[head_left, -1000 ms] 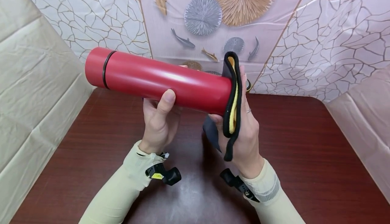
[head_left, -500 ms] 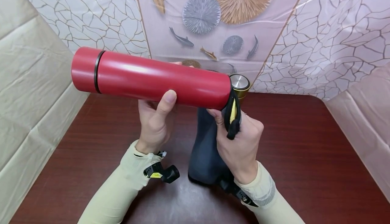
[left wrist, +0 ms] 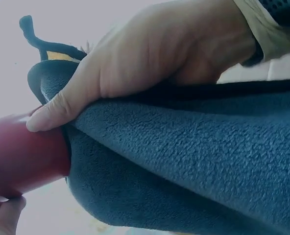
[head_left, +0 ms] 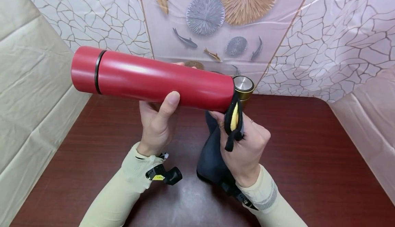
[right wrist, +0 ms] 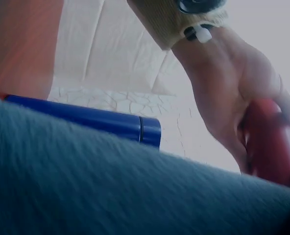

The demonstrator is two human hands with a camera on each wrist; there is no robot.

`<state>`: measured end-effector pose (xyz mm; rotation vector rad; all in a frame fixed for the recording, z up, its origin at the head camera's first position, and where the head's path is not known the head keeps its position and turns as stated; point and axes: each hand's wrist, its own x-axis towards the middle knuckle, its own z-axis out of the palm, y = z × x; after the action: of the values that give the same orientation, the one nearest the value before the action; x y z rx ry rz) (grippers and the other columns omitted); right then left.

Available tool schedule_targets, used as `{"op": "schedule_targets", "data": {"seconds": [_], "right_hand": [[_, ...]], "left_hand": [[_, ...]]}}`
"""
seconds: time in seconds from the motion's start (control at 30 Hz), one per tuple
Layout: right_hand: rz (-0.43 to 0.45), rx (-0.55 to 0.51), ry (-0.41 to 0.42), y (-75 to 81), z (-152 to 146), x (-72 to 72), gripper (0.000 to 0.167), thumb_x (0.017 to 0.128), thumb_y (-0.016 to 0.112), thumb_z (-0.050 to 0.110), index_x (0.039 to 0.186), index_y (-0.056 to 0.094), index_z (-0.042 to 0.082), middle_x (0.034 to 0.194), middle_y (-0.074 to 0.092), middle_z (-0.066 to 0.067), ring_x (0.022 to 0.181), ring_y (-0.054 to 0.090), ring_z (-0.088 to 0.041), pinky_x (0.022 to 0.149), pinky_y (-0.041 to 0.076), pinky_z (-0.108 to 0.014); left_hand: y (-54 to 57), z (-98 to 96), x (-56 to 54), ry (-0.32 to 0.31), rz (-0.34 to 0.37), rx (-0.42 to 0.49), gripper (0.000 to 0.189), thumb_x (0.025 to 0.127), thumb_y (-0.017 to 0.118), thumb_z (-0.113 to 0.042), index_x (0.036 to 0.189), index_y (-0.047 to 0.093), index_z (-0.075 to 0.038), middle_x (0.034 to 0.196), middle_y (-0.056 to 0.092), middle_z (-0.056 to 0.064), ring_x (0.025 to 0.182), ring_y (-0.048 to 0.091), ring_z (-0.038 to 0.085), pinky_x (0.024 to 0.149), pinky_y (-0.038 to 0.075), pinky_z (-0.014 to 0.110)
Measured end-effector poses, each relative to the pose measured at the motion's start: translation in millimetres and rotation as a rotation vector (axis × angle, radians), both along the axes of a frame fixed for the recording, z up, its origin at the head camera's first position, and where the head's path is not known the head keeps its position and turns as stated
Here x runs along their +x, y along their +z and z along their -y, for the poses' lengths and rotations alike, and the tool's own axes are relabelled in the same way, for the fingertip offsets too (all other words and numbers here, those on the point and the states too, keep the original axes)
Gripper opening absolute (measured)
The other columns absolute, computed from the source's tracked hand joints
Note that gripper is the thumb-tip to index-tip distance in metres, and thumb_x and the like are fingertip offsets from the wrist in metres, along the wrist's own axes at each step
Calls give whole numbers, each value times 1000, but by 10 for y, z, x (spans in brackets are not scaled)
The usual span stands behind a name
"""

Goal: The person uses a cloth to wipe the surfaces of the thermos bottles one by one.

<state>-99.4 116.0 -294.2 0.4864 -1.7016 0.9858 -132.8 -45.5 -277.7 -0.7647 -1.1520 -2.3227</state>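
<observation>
A red thermos bottle is held up off the table, nearly level, its black-ringed cap end to the left. My left hand grips it from below, thumb on the near side and fingertips showing over the far side. My right hand clutches a dark grey cloth with black edging and a yellow reverse. It bunches the cloth against the bottle's right end; in the left wrist view the thumb lies on the red wall. The rest of the cloth hangs below, and the bottle's base is covered.
Behind the bottle's right end stands a gold bottle with a silver top, partly hidden. A blue bottle shows beyond the cloth in the right wrist view. A dark reddish wooden table lies beneath, with patterned sheets around it.
My right hand went from a flat palm on the folded cloth to gripping it round the bottle's end. The bottle shifted left, the cloth now hangs down, and the gold bottle came into view.
</observation>
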Motion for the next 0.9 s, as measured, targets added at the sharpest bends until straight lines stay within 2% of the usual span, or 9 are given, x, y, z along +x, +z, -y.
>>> {"op": "schedule_targets", "data": {"seconds": [0.07,0.2,0.33,0.5,0.57,0.63,0.7,0.77,0.9], "right_hand": [[41,12,59,16,-42,-17,37,93,75,35,79,73,1,59,63,-6,49,50,-11,50,36,-23],[103,-7,113,67,-155,-51,41,94,73,39,83,75,-1,61,62,-8,55,53,-12,59,44,-23],[117,-84,37,117,-272,-86,53,91,75,45,68,66,-2,51,43,-4,52,41,-9,56,37,-21],[154,-226,-46,172,-424,-130,62,87,82,40,57,49,-4,52,32,3,51,34,-3,56,31,-18],[168,-276,-75,194,-478,-146,56,86,83,35,57,51,-1,52,34,7,52,35,-2,58,33,-18],[179,-321,-102,214,-523,-162,45,85,84,31,58,56,9,52,39,11,52,40,-1,59,36,-19],[184,-357,-116,234,-562,-186,29,86,84,29,67,66,18,54,45,14,55,45,-1,62,39,-19],[186,-383,-118,252,-595,-212,14,86,84,27,79,73,22,59,54,15,60,53,-3,67,44,-19],[185,-400,-129,283,-653,-257,15,88,82,25,95,78,12,69,63,16,69,59,-4,73,47,-18]], "left_hand": [[21,33,-17,45,-21,-33,60,85,84,-32,130,54,-8,127,68,8,121,64,28,104,54,39],[55,124,-34,99,-67,-66,55,86,84,-27,127,53,-7,124,70,10,117,68,30,102,56,41],[101,212,-59,145,-65,-135,50,88,80,-18,128,51,-7,123,72,12,116,70,31,100,57,42],[139,266,-104,154,31,-194,51,85,76,1,129,53,-9,122,71,14,118,68,35,98,58,42],[123,273,-129,190,85,-248,53,83,78,3,129,54,-10,121,70,12,116,68,33,96,58,41],[94,270,-155,243,146,-325,56,81,81,-1,129,55,-11,120,69,10,111,69,30,93,59,39],[51,262,-183,292,203,-425,60,79,85,-6,130,55,-13,119,69,6,107,70,25,89,60,36],[0,246,-223,304,232,-524,65,77,88,-9,132,55,-14,120,69,5,106,70,22,88,61,37],[-131,165,-298,263,286,-685,74,74,92,-14,136,51,-16,123,67,4,105,70,18,89,61,37]]}}
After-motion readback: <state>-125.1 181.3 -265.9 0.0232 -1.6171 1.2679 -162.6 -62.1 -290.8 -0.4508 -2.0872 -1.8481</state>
